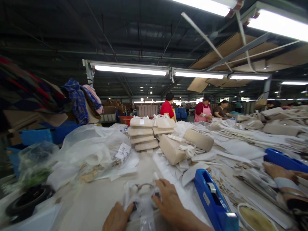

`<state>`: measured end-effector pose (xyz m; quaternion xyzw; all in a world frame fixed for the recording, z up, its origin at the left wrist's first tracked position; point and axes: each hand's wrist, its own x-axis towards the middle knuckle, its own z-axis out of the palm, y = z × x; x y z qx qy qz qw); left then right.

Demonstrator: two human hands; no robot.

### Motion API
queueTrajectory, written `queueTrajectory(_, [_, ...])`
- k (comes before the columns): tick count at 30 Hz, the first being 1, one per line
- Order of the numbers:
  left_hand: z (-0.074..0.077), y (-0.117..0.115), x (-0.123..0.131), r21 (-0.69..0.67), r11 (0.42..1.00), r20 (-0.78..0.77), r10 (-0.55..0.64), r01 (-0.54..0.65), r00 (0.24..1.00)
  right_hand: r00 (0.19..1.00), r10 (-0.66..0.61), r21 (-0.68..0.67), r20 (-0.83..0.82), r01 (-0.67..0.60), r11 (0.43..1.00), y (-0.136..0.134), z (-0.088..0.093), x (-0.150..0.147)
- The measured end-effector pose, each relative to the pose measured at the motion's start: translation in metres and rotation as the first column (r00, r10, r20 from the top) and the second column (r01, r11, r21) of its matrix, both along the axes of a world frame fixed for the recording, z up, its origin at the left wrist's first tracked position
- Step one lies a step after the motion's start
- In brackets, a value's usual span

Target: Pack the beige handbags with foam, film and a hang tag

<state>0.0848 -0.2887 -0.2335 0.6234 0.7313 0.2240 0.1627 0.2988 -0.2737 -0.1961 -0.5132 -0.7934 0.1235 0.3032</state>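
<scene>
At the bottom centre lies a beige item with clear plastic wrapping point(141, 199) and a thin dark loop on top, partly blurred. My left hand point(117, 215) is at its left side, thumb pointing inward onto the plastic. My right hand point(168, 200) rests on its right side, fingers spread and reaching forward over the plastic. Beyond the hands stands a stack of beige padded pieces point(143, 134) with white ties. A beige bag point(172, 150) leans just right of the stack.
A blue tape dispenser point(211, 199) stands right of my right hand, near a round container point(256, 218). Another person's hand point(279, 171) is at the right by a second blue dispenser point(288, 160). Plastic bags point(89, 144) and a black ring point(29, 202) lie left.
</scene>
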Motion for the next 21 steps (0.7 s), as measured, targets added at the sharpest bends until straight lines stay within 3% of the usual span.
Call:
queueTrajectory(3, [0.019,0.001,0.002,-0.095,0.990,0.100,0.113,-0.104,0.988,0.972,-0.188,-0.291,-0.141,0.141,0.946,-0.016,-0.006,0.048])
queueTrajectory(5, [0.027,-0.002,-0.011,-0.113,0.985,0.181,0.148,-0.129,0.972,0.962,-0.229,-0.438,-0.150,0.143,0.887,-0.022,-0.016,0.067])
queueTrajectory(9, [0.038,-0.042,-0.038,-0.138,0.973,0.348,0.223,-0.185,0.911,0.921,-0.149,-0.620,-0.361,-0.117,0.776,-0.039,-0.030,0.080])
queueTrajectory(12, [0.034,-0.087,-0.035,-0.254,0.961,0.506,0.230,-0.111,0.831,0.820,-0.118,-0.624,-0.559,-0.323,0.711,-0.051,-0.028,0.078])
queueTrajectory(15, [0.020,-0.112,-0.018,-0.298,0.954,0.665,0.222,-0.019,0.713,0.772,-0.183,-0.664,-0.608,-0.369,0.650,-0.052,-0.028,0.075])
queueTrajectory(19, [0.010,-0.106,-0.003,-0.309,0.951,0.843,0.273,0.001,0.464,0.779,-0.288,-0.756,-0.556,-0.331,0.565,-0.039,-0.042,0.077])
queueTrajectory(21, [0.009,-0.097,-0.003,-0.343,0.939,0.853,0.313,-0.003,0.419,0.786,-0.286,-0.776,-0.547,-0.349,0.525,-0.031,-0.049,0.078])
